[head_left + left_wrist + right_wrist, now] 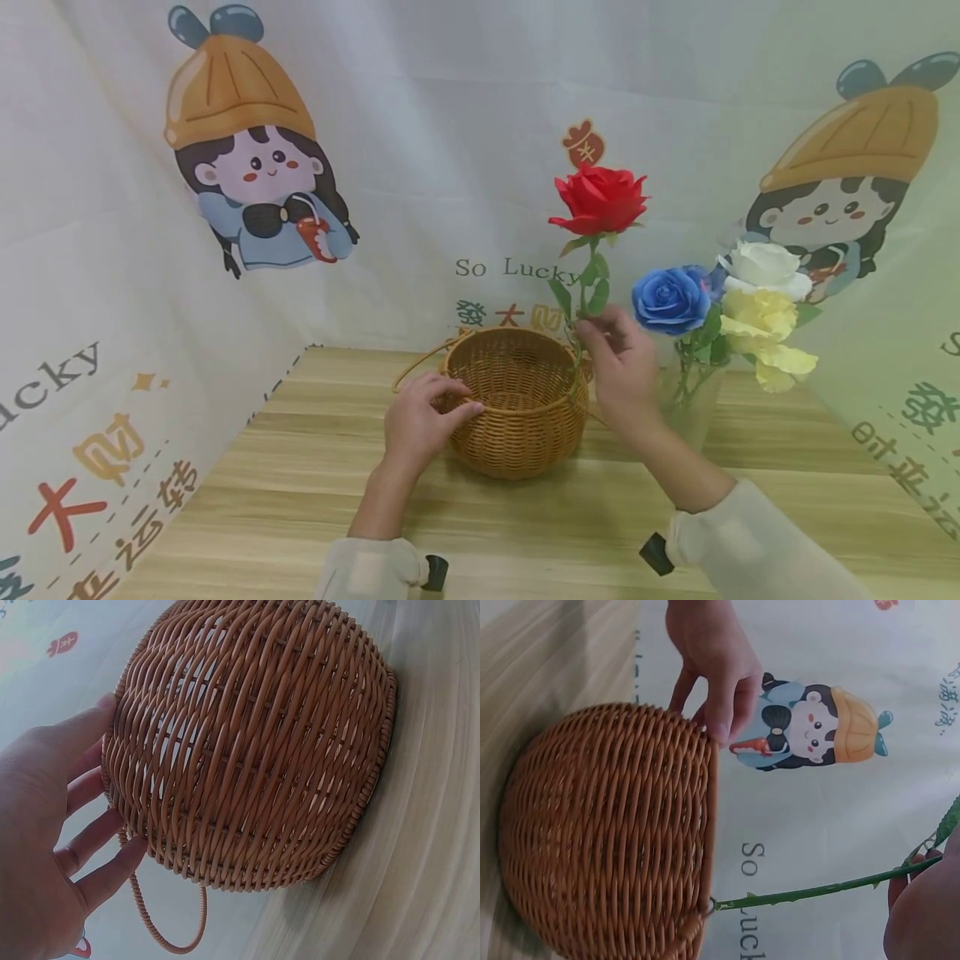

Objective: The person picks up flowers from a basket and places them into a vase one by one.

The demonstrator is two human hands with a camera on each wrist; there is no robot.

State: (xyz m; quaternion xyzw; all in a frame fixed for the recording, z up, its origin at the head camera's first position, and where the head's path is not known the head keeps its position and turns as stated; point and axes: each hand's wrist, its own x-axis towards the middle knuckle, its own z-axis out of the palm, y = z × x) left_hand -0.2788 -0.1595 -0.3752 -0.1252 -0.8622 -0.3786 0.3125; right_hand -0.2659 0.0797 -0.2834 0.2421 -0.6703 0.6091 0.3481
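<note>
A brown wicker basket [517,442] stands upright on the table. My left hand [423,417] holds its rim on the left side; in the left wrist view, the thumb and fingers of that hand [37,802] lie at the rim of the basket [255,750]. With its thumb and fingers, my right hand [626,371] pinches the stem of a red rose [600,200], bloom up, above the basket's right side. In the right wrist view the green stem [817,891] reaches down to the basket's rim; whether its tip is inside is hidden.
Right of the basket, a clear vase [693,412] holds a blue rose [671,300], a white rose [765,271] and a yellow flower [761,317]. The basket's thin handle [412,367] hangs to the left. Printed cloth [420,183] closes off the back and sides.
</note>
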